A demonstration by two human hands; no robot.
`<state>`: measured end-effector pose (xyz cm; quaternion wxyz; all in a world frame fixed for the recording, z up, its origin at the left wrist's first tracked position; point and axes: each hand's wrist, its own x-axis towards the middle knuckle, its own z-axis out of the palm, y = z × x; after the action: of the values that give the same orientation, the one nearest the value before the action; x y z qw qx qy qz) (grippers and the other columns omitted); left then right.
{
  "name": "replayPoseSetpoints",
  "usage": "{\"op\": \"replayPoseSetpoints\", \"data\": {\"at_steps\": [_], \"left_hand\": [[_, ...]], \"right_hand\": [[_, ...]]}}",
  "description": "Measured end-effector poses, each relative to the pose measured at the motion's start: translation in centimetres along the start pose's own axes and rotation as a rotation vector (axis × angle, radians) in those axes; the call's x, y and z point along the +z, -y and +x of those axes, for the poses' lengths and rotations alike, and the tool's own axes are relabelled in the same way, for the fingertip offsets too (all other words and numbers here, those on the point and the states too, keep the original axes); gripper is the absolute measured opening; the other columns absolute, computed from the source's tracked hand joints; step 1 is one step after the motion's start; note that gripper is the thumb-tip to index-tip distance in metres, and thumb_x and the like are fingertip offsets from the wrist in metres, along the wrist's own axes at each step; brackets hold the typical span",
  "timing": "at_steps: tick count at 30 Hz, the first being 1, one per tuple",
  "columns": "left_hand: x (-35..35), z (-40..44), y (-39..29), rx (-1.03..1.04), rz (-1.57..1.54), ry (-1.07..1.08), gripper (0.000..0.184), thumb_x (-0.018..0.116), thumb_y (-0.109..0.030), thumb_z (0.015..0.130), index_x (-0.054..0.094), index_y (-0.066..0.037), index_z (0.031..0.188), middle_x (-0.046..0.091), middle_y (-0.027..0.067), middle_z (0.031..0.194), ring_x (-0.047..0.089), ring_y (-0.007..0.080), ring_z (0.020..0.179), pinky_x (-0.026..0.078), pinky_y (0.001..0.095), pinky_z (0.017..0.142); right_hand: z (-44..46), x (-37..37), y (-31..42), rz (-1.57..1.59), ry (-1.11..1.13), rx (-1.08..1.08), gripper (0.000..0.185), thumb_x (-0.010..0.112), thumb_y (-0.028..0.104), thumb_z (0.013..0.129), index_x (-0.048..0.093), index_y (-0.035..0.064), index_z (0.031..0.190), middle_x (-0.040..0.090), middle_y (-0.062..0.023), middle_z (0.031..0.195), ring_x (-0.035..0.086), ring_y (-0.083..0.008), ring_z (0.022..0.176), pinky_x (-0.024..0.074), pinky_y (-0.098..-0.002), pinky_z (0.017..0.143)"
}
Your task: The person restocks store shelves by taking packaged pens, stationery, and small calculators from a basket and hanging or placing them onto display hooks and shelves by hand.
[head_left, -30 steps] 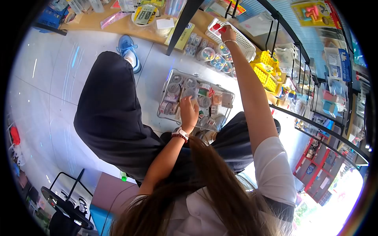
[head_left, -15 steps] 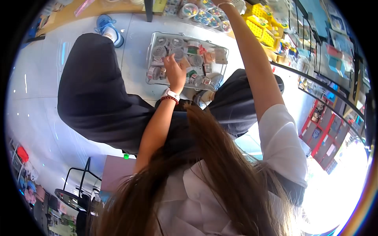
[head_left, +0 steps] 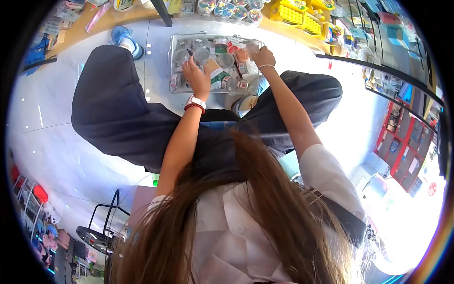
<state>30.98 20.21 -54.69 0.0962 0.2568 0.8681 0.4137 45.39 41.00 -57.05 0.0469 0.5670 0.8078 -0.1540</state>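
Note:
A wire mesh basket (head_left: 171, 71) stands on the floor between the knees, holding several clear round tubs (head_left: 201, 56) and small packets. My left hand (head_left: 197, 78) is over the basket's left part, fingertips at a tub, its fingers partly curled; a small dark item shows at the fingertips. At the basket's right end, my right hand (head_left: 264, 57) has its fingers closed on a pale, see-through packet (head_left: 251, 49). The packet's contents are too blurred to tell. A red packet (head_left: 231, 48) lies among the tubs.
Beyond the basket a wooden shelf (head_left: 279, 28) carries yellow crates (head_left: 289, 14) and tubs of coloured beads (head_left: 223, 9). Black metal rails (head_left: 378, 70) run along the right. A black-framed stool (head_left: 97, 236) stands at lower left.
My right hand has come back from the shelf to the basket's right end. Earlier it was at a white basket with red items. My left hand has stayed over the tubs.

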Motion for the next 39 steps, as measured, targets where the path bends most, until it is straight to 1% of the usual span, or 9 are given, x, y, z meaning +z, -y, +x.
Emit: {"op": "replayPoseSetpoints", "data": {"at_steps": [3,6,10,16,17,21,26,34,39], "left_hand": [[-1.4,0.4,-1.3,0.042,-0.040,0.012,0.044,0.062,-0.008,0.076,0.045,0.003,0.115,0.049,0.0205,0.111,0.050,0.0327,0.106,0.040,0.0380,0.090],[-0.2,0.2,-2.5,-0.122,-0.745,0.410,0.034,0.060,-0.025,0.086,0.054,0.001,0.107,0.062,0.0129,0.100,0.060,0.0168,0.090,0.048,0.0283,0.081],[-0.5,0.3,-6.9,-0.295,-0.985,0.721,0.048,0.059,-0.025,0.087,0.043,0.002,0.123,0.057,0.0090,0.110,0.053,0.0141,0.102,0.041,0.0244,0.086],[-1.4,-1.0,-6.6,-0.311,-1.132,0.565,0.038,0.051,-0.022,0.091,0.047,0.000,0.122,0.057,0.0048,0.109,0.052,0.0088,0.089,0.043,0.0227,0.075],[-0.5,-0.3,-6.1,-0.303,-1.106,0.568,0.036,0.051,-0.021,0.091,0.048,-0.002,0.121,0.057,0.0036,0.108,0.054,0.0097,0.088,0.044,0.0237,0.075],[0.2,-0.7,-4.9,-0.481,-1.064,0.604,0.037,0.052,-0.026,0.091,0.047,-0.006,0.121,0.055,0.0019,0.101,0.054,0.0077,0.084,0.049,0.0211,0.068],[-1.1,-1.2,-5.2,-0.348,-0.969,0.684,0.041,0.054,-0.028,0.090,0.044,-0.007,0.124,0.057,0.0029,0.100,0.058,0.0101,0.080,0.051,0.0235,0.066],[-2.5,-1.6,-8.4,0.044,-0.830,0.697,0.032,0.051,-0.019,0.091,0.050,-0.003,0.119,0.055,0.0076,0.114,0.055,0.0150,0.099,0.046,0.0252,0.083],[-1.5,-1.1,-10.0,0.207,-0.737,0.674,0.033,0.053,-0.013,0.090,0.048,-0.001,0.121,0.052,0.0113,0.119,0.050,0.0176,0.109,0.039,0.0285,0.093]], "right_hand": [[-1.0,0.1,0.5,0.046,-0.053,-0.004,0.036,0.064,0.030,0.070,0.054,0.0007,0.088,0.061,-0.0173,0.082,0.061,-0.0334,0.082,0.0503,-0.0415,0.069],[-4.7,-2.7,3.6,0.169,-0.212,-0.112,0.033,0.066,0.026,0.071,0.052,0.0015,0.087,0.060,-0.0162,0.079,0.060,-0.0337,0.077,0.0499,-0.0421,0.066],[-10.6,-5.2,7.2,0.391,-0.306,-0.331,0.038,0.067,0.018,0.070,0.047,0.0012,0.098,0.056,-0.0162,0.088,0.057,-0.0351,0.077,0.0484,-0.0418,0.067],[-14.4,-6.6,7.1,0.697,-0.262,-0.575,0.051,0.073,0.012,0.064,0.046,-0.0021,0.106,0.038,-0.0254,0.127,0.034,-0.0434,0.119,0.0337,-0.0446,0.098],[-13.6,-6.8,6.6,0.582,-0.266,-0.589,0.081,0.073,0.008,0.064,0.030,0.0002,0.133,0.050,-0.0205,0.113,0.047,-0.0363,0.109,0.0387,-0.0391,0.094],[-13.2,-7.9,5.6,0.837,-0.234,-0.406,0.068,0.075,0.014,0.067,0.040,-0.0008,0.123,0.051,-0.0188,0.115,0.052,-0.0321,0.108,0.0458,-0.0377,0.084],[-13.5,-8.5,4.2,0.895,0.029,-0.385,0.073,0.074,0.020,0.067,0.037,0.0018,0.127,0.045,-0.0232,0.125,0.048,-0.0354,0.113,0.0439,-0.0371,0.089],[-14.6,-8.3,4.7,0.661,-0.253,-0.526,0.077,0.072,0.017,0.064,0.033,0.0033,0.128,0.034,-0.0311,0.127,0.037,-0.0462,0.117,0.0390,-0.0411,0.095],[-14.2,-9.4,5.1,0.780,-0.262,-0.322,0.068,0.070,0.013,0.068,0.036,0.0025,0.126,0.046,-0.0195,0.114,0.058,-0.0331,0.085,0.0482,-0.0347,0.072]]}}
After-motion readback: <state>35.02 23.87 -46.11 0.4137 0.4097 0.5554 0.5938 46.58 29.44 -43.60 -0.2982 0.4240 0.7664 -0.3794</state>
